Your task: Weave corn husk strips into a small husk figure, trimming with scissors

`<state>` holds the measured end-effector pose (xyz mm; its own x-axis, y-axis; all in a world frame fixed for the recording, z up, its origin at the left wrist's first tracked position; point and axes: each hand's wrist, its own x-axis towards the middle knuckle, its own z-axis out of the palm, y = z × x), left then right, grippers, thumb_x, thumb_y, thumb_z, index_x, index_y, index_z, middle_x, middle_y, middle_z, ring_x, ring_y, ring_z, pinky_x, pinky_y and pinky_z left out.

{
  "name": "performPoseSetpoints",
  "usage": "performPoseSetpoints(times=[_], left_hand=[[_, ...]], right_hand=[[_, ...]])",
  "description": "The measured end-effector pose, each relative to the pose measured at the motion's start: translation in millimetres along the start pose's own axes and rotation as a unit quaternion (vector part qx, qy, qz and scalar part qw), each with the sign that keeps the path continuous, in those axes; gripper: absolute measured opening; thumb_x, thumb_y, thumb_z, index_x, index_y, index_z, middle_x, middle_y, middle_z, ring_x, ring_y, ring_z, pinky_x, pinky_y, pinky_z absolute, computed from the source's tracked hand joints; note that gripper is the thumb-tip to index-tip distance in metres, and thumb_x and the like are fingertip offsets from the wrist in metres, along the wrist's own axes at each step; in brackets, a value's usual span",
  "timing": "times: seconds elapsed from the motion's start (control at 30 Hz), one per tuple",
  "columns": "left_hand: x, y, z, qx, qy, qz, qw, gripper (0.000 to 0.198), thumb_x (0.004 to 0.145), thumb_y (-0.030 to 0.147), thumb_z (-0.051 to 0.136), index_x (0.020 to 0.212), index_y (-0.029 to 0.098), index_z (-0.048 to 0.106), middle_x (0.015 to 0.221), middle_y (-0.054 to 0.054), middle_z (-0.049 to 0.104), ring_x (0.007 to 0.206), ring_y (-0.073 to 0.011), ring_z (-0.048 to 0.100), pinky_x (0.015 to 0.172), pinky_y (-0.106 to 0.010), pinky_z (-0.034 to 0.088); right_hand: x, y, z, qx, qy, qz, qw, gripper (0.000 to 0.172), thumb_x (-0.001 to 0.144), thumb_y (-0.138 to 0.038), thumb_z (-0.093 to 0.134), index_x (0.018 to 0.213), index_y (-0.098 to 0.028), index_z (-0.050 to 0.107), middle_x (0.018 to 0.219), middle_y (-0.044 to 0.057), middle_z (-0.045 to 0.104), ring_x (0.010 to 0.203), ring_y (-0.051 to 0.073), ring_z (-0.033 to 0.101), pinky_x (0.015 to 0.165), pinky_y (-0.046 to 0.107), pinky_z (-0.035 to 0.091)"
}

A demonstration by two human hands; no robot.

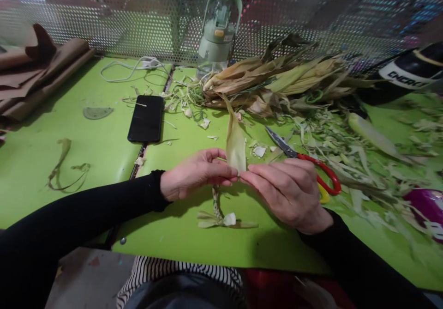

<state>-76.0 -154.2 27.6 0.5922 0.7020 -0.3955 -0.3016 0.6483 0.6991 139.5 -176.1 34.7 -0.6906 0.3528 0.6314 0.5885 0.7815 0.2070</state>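
Note:
Both my hands meet over the green table (104, 156), pinching the base of a pale dried corn husk leaf (235, 145) that stands upright between them. My left hand (195, 172) grips it from the left with closed fingers. My right hand (289, 191) pinches it from the right. Below the hands lies a small tied husk piece (221, 217) on the table. Scissors with red handles (304, 161) lie just behind my right hand.
A heap of dried corn husks (277, 80) lies at the back, with husk scraps (346, 152) scattered right. A black phone (146, 118), white cable (128, 69), green water bottle (218, 32), brown paper (38, 73) and a purple object (427, 209) are around.

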Motion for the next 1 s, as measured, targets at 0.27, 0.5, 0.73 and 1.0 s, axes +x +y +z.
performPoseSetpoints(times=[0.27,0.5,0.73,1.0], left_hand=[[1,2,-2.3,-0.01,-0.007,-0.014,1.0,0.036,0.071,0.003,0.078,0.095,0.015,0.053,0.071,0.0,0.069,0.066,-0.0087,0.068,0.059,-0.018,0.048],[-1,5,-2.2,0.029,-0.003,-0.014,0.999,0.037,0.069,0.003,0.079,0.096,0.015,0.056,0.066,0.004,0.067,0.059,-0.0054,0.06,0.056,-0.018,0.042],[2,3,-6.1,0.049,-0.041,-0.02,0.998,0.029,0.064,0.01,0.085,0.084,0.012,0.063,0.068,0.004,0.067,0.06,-0.0048,0.06,0.061,-0.019,0.042],[1,-5,-0.6,0.05,0.0,0.04,0.998,0.024,0.07,0.014,0.083,0.078,0.013,0.06,0.07,0.002,0.068,0.061,-0.0062,0.059,0.061,-0.02,0.042]], right_hand=[[3,5,-7,0.019,0.01,-0.024,0.999,0.037,0.086,-0.017,0.073,0.11,-0.044,0.069,0.085,-0.01,0.077,0.075,0.013,0.067,0.077,0.031,0.05],[2,3,-7,0.006,0.004,-0.033,0.999,0.03,0.087,-0.014,0.07,0.106,-0.038,0.071,0.083,-0.007,0.077,0.073,0.015,0.067,0.075,0.033,0.051],[2,1,-5,0.077,-0.025,0.02,0.996,0.023,0.087,-0.018,0.071,0.105,-0.032,0.068,0.09,-0.003,0.076,0.084,0.018,0.066,0.076,0.034,0.05],[4,-3,0,0.069,-0.04,0.061,0.995,0.005,0.094,-0.02,0.062,0.096,-0.025,0.063,0.087,0.003,0.072,0.078,0.019,0.064,0.07,0.035,0.047]])
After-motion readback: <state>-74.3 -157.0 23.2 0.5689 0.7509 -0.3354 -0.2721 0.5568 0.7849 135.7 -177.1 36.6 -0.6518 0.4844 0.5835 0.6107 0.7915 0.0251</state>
